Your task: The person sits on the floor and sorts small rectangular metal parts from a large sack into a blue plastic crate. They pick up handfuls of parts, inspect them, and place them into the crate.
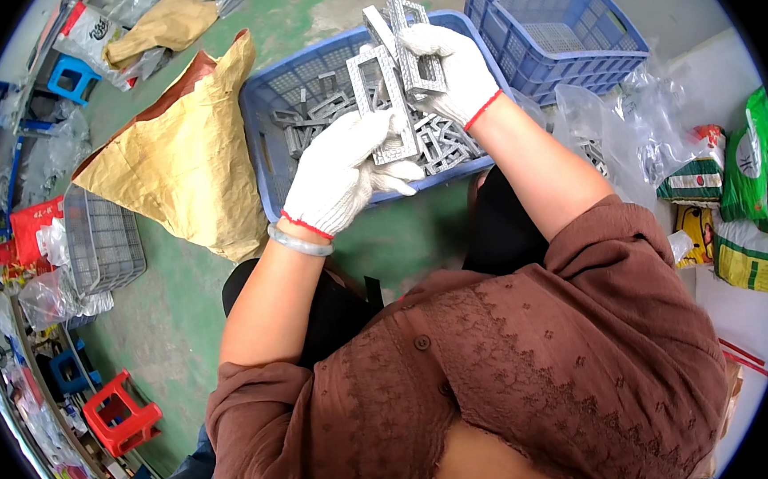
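Note:
Both my hands wear white knit gloves with red cuffs and are raised over a blue plastic basket (259,159). My left hand (330,174) grips a grey metal rectangular frame (396,150) near its lower end, the thumb across its side. In my right hand (459,67) is a second metal frame (410,70), tilted upright beside the first, with the fingers wrapped over it. Another metal piece (377,26) shows behind these two; what supports it is hidden. Below, many similar metal frames (445,143) lie jumbled in the basket.
An open tan sack (187,164) leans left of the basket. A second blue basket (558,58) stands at the far right, near clear plastic bags (604,135) and colourful sacks (744,161). At left are a grey crate (104,241) and a red stool (122,413).

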`<state>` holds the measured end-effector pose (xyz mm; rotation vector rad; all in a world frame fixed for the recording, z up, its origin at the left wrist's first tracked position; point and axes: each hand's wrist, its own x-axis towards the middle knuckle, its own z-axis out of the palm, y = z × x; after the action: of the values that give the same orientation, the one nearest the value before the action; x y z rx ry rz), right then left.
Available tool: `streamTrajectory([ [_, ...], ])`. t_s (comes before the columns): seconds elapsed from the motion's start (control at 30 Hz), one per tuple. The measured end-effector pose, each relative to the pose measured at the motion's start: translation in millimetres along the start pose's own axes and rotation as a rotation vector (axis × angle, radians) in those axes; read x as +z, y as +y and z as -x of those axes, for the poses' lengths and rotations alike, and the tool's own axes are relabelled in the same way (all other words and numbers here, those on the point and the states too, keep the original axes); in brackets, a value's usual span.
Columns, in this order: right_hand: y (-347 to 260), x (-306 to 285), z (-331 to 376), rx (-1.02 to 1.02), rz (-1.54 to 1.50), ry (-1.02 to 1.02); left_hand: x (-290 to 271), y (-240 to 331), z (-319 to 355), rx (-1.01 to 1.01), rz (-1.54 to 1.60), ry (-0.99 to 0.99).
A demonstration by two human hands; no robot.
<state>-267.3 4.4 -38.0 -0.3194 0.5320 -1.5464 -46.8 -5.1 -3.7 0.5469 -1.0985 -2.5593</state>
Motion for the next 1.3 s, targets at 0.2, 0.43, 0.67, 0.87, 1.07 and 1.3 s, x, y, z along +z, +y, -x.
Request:
streamTrajectory([
  [0.2, 1, -13, -6, -0.017, 0.015, -0.033, 5, -2, -1, 0.043, -0.069, 0.084],
  [0.43, 2, -6, -3, 0.037, 0.019, -0.064, 3, -1, 1, 0.039, -0.091, 0.121],
  [0.67, 3, -8, -4, 0.005, 0.038, -0.059, 2, -2, 2, 0.057, -0.105, 0.128],
  [0.87, 2, -4, -1, -0.005, 0.046, -0.081, -2, -6, 1, 0.067, -0.092, 0.130],
  [1.07, 2, -4, 0, 0.000, 0.042, -0.085, -2, -6, 0, 0.074, -0.093, 0.125],
  [1.3, -1, -9, -3, 0.013, 0.015, -0.133, 0, -4, 1, 0.055, -0.092, 0.129],
])
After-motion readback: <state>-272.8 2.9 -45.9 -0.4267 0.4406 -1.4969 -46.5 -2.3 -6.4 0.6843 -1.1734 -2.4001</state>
